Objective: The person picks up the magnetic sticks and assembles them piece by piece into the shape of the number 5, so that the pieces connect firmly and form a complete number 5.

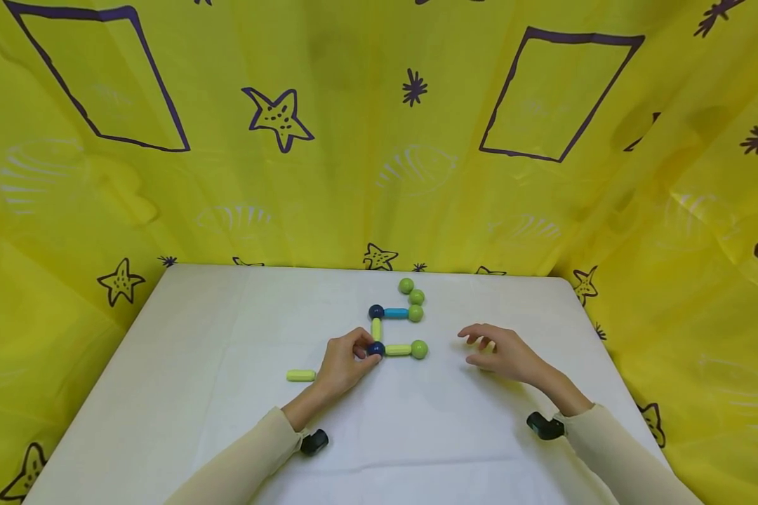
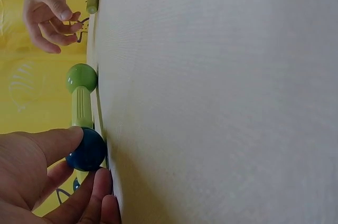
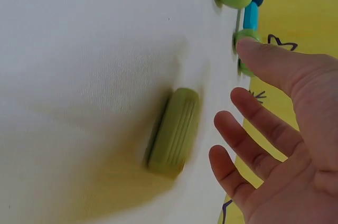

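Observation:
My left hand pinches a dark blue ball between thumb and fingers, low over the white tabletop. From that ball a yellow-green stick runs right to a green ball. A second yellow-green stick leads away from it to another dark blue ball. There a light blue stick joins on, ending at a green ball. My right hand hovers to the right, fingers spread and holding nothing. Under it lies a loose yellow-green stick, hidden in the head view.
Two more green balls, a nearer one and a farther one, sit behind the joined shape. Left of my left hand lies a loose yellow-green stick. A yellow patterned curtain encloses the white table at the back and sides.

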`<action>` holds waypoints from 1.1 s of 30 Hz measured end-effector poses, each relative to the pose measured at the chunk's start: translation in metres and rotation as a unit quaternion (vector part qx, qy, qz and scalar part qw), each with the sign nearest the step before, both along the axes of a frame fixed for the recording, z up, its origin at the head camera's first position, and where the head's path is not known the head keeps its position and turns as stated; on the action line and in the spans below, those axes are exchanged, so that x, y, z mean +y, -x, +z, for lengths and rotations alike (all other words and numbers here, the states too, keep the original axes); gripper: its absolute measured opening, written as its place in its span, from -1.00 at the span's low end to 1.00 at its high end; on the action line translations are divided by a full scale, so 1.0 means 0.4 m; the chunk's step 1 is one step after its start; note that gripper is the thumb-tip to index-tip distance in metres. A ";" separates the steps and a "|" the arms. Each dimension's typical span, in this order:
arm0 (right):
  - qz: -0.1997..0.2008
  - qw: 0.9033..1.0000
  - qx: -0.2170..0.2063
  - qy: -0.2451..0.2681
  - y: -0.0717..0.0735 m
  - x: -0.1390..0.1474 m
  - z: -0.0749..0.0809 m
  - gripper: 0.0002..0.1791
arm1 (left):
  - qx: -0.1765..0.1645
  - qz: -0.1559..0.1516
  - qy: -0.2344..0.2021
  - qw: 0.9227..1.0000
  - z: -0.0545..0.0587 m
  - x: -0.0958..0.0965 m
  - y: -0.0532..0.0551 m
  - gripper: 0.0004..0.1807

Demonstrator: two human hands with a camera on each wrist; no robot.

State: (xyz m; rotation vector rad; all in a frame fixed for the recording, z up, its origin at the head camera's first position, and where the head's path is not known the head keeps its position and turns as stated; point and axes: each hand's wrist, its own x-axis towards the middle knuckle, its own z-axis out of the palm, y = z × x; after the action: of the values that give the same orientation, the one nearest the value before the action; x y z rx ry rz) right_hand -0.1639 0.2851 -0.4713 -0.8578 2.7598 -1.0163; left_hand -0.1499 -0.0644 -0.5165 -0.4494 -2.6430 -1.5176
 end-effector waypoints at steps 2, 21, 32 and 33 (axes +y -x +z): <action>0.000 1.000 0.000 -0.002 -0.001 0.011 0.002 -0.54 | 0.002 0.000 0.001 1.000 0.001 0.000 0.001 -0.76; 0.040 0.994 -0.071 -0.066 -0.014 0.082 0.027 -0.65 | 0.003 0.000 0.005 1.000 0.000 -0.001 0.000 -0.76; 0.046 0.993 -0.086 -0.060 -0.014 0.084 0.015 -0.69 | 0.001 -0.001 0.004 1.000 0.002 0.000 0.000 -0.77; 0.047 0.993 -0.085 -0.061 -0.014 0.084 0.015 -0.69 | 0.001 -0.001 0.004 1.000 0.002 0.000 0.000 -0.77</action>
State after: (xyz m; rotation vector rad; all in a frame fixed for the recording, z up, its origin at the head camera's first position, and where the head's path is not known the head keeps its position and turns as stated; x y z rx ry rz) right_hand -0.1584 0.3185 -0.4654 -0.8341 2.5828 -0.8534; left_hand -0.1498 -0.0643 -0.5158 -0.4535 -2.6487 -1.5085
